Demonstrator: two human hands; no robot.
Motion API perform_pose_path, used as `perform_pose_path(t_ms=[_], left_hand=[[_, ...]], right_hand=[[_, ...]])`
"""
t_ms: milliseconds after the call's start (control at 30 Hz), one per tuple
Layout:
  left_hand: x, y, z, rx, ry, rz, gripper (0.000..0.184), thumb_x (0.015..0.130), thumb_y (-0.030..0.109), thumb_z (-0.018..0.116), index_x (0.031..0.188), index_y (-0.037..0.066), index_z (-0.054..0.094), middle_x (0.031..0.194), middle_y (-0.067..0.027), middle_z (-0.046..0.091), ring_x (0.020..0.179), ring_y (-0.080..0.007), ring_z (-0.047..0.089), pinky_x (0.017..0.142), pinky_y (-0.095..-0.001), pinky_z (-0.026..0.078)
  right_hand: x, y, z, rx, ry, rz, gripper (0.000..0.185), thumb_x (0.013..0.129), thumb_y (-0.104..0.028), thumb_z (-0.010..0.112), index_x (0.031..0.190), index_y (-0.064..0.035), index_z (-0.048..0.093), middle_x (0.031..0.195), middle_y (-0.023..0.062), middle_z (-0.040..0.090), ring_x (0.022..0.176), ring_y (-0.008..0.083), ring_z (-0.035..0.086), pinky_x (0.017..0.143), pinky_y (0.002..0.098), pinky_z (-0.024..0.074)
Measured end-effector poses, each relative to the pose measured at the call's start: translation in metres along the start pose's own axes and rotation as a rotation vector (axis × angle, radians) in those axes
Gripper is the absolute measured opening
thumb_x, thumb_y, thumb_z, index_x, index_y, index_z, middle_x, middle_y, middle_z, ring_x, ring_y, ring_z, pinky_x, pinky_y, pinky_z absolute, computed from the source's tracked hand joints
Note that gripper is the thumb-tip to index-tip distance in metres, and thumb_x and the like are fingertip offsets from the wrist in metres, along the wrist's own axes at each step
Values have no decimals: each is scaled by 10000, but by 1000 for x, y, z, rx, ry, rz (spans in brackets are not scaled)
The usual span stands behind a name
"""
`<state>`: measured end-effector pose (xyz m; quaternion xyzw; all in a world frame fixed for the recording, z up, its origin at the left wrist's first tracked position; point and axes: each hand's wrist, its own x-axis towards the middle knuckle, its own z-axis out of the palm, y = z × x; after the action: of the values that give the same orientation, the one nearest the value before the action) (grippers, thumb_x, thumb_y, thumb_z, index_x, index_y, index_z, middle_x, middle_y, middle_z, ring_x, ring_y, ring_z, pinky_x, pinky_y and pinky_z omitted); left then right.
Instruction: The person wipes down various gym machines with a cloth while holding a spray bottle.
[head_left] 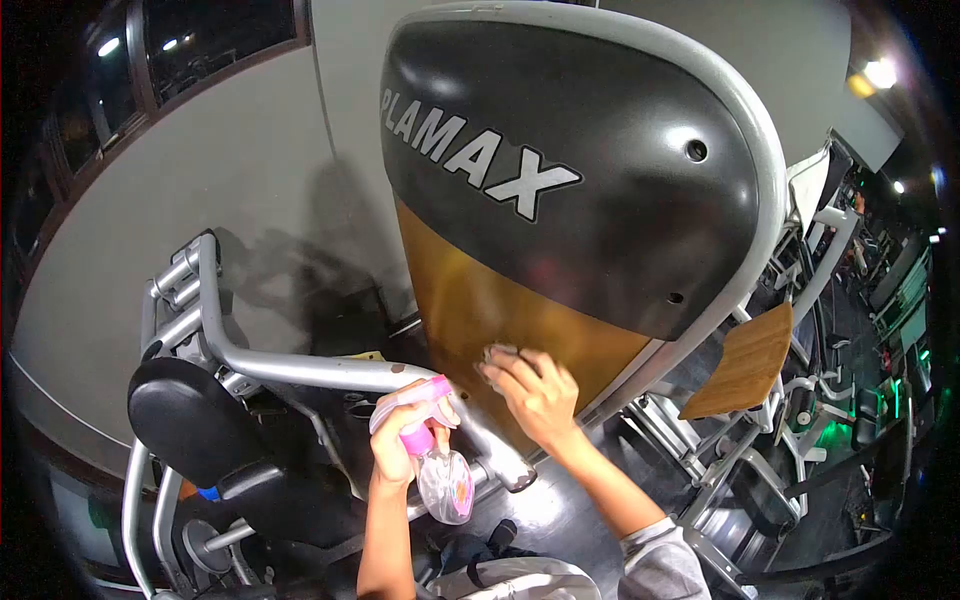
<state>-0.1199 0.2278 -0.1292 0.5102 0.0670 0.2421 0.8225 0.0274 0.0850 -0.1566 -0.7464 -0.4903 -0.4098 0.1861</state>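
My left hand (393, 437) is wrapped round the neck of a clear spray bottle (445, 485) with a pink and white trigger head. The bottle is upright, in front of a silver machine bar (330, 372). My right hand (540, 400) presses a small crumpled greyish cloth (490, 362) against the gold lower part of a machine cover panel (480, 295). Most of the cloth is hidden under my bent fingers. Above the gold, the panel is black with "PLAMAX" lettering (480, 160) and a silver rim.
At the left stands a black padded seat (180, 410) on a silver frame. A wooden board (745, 362) sits to the right of the panel. More gym machines (750, 475) line the right side. A grey wall (180, 220) rises behind.
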Motion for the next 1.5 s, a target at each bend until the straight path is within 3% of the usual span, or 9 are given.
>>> perform_pose_path(t_ms=[200, 367, 567, 767, 900, 933, 1100, 1400, 1500], left_hand=[[0, -1, -4, -43, 32, -14, 420, 818, 336, 497, 852, -63, 623, 701, -194, 635, 441, -232, 540, 510, -329, 445], [0, -2, -7, -73, -12, -14, 387, 819, 299, 512, 868, -67, 626, 733, -182, 644, 474, -219, 564, 503, -310, 466], [-1, -2, -6, -126, -58, -19, 360, 823, 250, 519, 907, -83, 628, 767, -177, 654, 506, -209, 587, 499, -290, 489], [-2, -7, -2, -134, -177, -122, 379, 841, 255, 511, 935, -92, 630, 781, -180, 648, 520, -205, 590, 493, -287, 492], [0, -15, 2, -82, -272, -188, 393, 854, 268, 518, 947, -96, 633, 795, -167, 640, 537, -193, 595, 481, -274, 489], [0, -14, 5, -78, -264, -204, 380, 859, 259, 514, 943, -93, 633, 794, -159, 637, 545, -188, 595, 482, -270, 489], [0, -24, 6, -106, -269, -247, 355, 863, 250, 516, 934, -77, 632, 801, -152, 640, 543, -182, 596, 484, -271, 491], [1, -33, 13, -76, -259, -336, 322, 852, 242, 547, 941, -56, 630, 806, -147, 644, 536, -189, 600, 490, -281, 496], [1, -39, 9, -74, -250, -354, 329, 848, 251, 550, 941, -55, 629, 797, -147, 644, 533, -192, 601, 490, -287, 495]], right_hand=[[63, 12, -27, -56, 131, -115, 267, 775, -228, 652, 1031, -203, 720, 1145, -94, 646, 980, 130, 582, 678, 279, 427], [-14, 19, 8, -82, -168, -318, 299, 793, -221, 598, 1071, -159, 688, 1198, -36, 628, 1138, 135, 536, 835, 304, 433], [-48, 35, -3, -48, -257, -427, 302, 789, -202, 584, 1071, -164, 686, 1196, -51, 622, 1096, 126, 558, 833, 300, 442], [14, 31, -63, -216, 122, -5, 353, 721, -160, 659, 1029, -327, 707, 1106, -151, 647, 930, 137, 548, 820, 321, 359], [-37, 33, -43, -214, 115, 36, 399, 711, -156, 665, 1055, -354, 710, 1120, -163, 647, 935, 132, 535, 848, 318, 340], [-55, 32, -40, -272, 73, -1, 303, 784, -308, 696, 1080, -370, 702, 1126, -154, 655, 908, 103, 556, 777, 291, 368], [-134, 31, -8, -235, -17, 12, 277, 754, -260, 694, 1015, -354, 715, 1128, -169, 653, 908, 98, 556, 780, 277, 389], [-42, 38, -55, -134, 370, 308, 475, 532, -4, 744, 924, -271, 750, 1063, -21, 609, 972, 235, 502, 832, 346, 420], [-70, 29, -35, -120, 421, 424, 425, 608, -112, 744, 971, -331, 750, 1052, -48, 581, 931, 190, 503, 790, 328, 376]])
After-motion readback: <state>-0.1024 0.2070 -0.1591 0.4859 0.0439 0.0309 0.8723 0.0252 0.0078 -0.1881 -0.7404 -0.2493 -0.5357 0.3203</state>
